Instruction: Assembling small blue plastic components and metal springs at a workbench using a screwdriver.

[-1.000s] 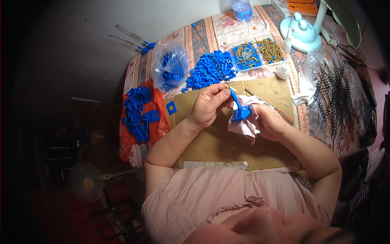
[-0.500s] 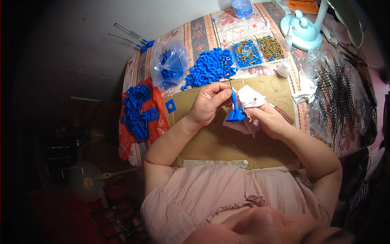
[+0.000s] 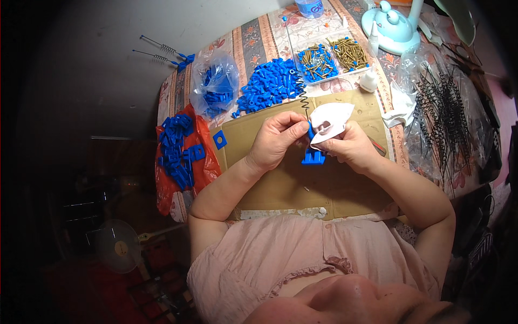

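Observation:
Over the cardboard, a blue plastic base (image 3: 313,157) hangs between my hands, its flat foot downward. A thin black wire (image 3: 304,97) with a coiled section rises from its top; a blue tip (image 3: 285,19) caps the wire. My left hand (image 3: 279,139) is closed, thumb and fingers pinching the top of the blue base where the wire enters. My right hand (image 3: 353,147) grips a white cloth (image 3: 337,114) between thumb and fingers, bunched against the right side of the base. Cloth and fingers hide the middle of the base.
Loose blue caps (image 3: 270,85) lie behind the cardboard (image 3: 270,189), beside a clear tray (image 3: 319,81) of brass and blue pieces. Blue parts fill a red bag (image 3: 208,168) at left. Black coiled wires (image 3: 442,124) lie right. A white bottle (image 3: 369,82) and lamp base (image 3: 391,32) stand behind.
The cloth has moved from hanging below my right hand to sticking up above it. The base has turned, and its coiled wire now shows above my hands. The whole view has shifted slightly.

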Tool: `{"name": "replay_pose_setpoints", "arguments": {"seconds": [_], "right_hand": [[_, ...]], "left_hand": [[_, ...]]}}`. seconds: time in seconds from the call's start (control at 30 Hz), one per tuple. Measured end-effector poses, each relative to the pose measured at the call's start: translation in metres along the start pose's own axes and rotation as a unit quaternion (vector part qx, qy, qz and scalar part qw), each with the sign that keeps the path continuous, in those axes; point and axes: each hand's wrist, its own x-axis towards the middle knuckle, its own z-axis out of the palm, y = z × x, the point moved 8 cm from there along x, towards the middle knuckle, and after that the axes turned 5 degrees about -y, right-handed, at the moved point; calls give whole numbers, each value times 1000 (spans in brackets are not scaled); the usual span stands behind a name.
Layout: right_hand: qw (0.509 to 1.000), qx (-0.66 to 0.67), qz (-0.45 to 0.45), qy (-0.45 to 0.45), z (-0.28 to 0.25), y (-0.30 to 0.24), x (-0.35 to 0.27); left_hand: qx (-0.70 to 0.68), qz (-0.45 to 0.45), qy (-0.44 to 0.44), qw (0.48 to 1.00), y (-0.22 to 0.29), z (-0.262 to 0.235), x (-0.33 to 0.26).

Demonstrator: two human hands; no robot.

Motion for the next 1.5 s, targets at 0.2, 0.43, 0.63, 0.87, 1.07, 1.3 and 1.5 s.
{"name": "replay_pose_setpoints", "arguments": {"seconds": [0.2, 0.43, 0.63, 0.87, 1.07, 1.3, 1.5], "right_hand": [[999, 10, -9, 31, -2, -2, 0], [999, 23, 30, -15, -8, 19, 3], [998, 17, 60, -20, -6, 23, 2], [999, -3, 46, -4, -7, 17, 2], [998, -12, 58, -3, -6, 15, 2], [997, -61, 39, 38, -10, 12, 1], [995, -69, 56, 44, -10, 14, 0]], "left_hand": [[66, 22, 3, 998, 4, 6, 1], [-45, -42, -23, 998, -4, 7, 1], [-88, -61, -32, 994, -9, 3, 0], [-107, -64, -18, 992, -10, 0, -1], [-113, -82, 24, 990, -9, 6, -2], [-121, -71, 0, 990, -13, 11, 0], [-110, -75, 4, 991, -14, 11, 0]]}}
